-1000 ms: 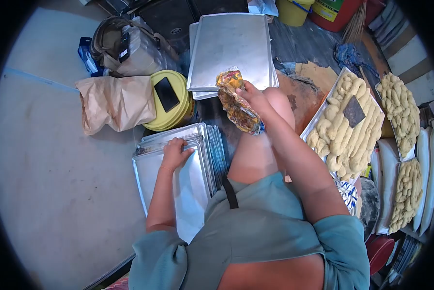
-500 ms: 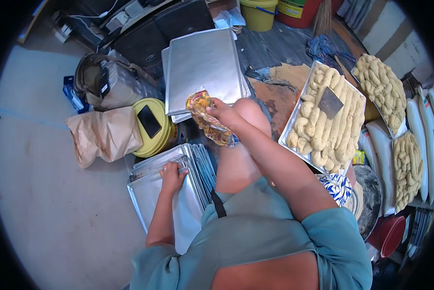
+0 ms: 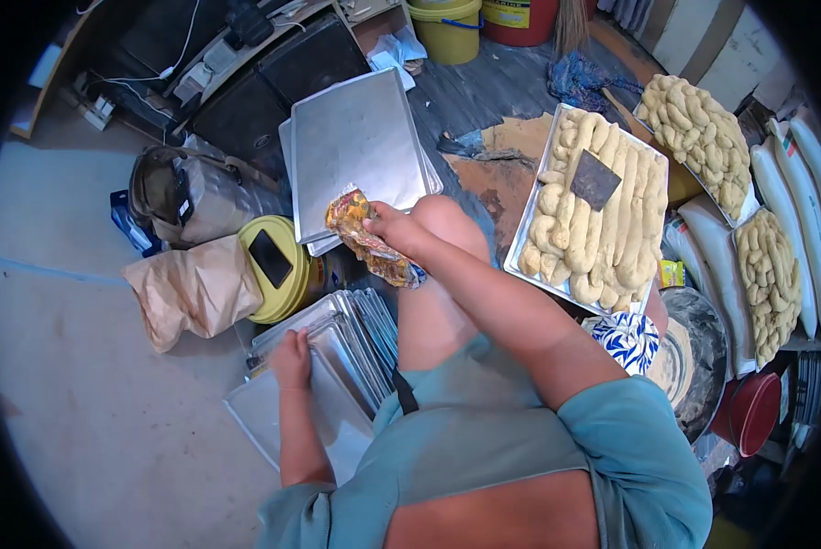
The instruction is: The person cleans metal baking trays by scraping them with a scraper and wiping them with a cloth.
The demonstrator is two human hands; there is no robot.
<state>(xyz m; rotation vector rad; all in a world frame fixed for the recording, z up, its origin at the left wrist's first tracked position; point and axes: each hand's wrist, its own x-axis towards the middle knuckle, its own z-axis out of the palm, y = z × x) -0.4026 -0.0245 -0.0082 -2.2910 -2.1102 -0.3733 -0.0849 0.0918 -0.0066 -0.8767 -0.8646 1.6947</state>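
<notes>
My right hand (image 3: 388,229) is closed around a crumpled yellow-and-red patterned cloth (image 3: 347,216), held above my knee. Beyond the cloth lie several flat metal baking trays (image 3: 360,123), stacked with an empty one on top. My left hand (image 3: 291,361) grips the far edge of another baking tray (image 3: 259,414), low on my left side. That tray lies slanted against a row of trays standing on edge (image 3: 367,320). The fingertips of my left hand are partly hidden.
On my right, a tray of dough ropes (image 3: 626,210) carries a dark square scraper (image 3: 595,180). More dough pieces (image 3: 699,137) and white sacks (image 3: 781,229) stand beyond. To the left are a yellow bucket (image 3: 287,297) with a phone (image 3: 270,258) and a brown paper bag (image 3: 191,293).
My left hand has moved slightly left and down, and the tray in it has shifted left, away from the standing trays. The cloth stays in my right hand. The whole view has shifted a little.
</notes>
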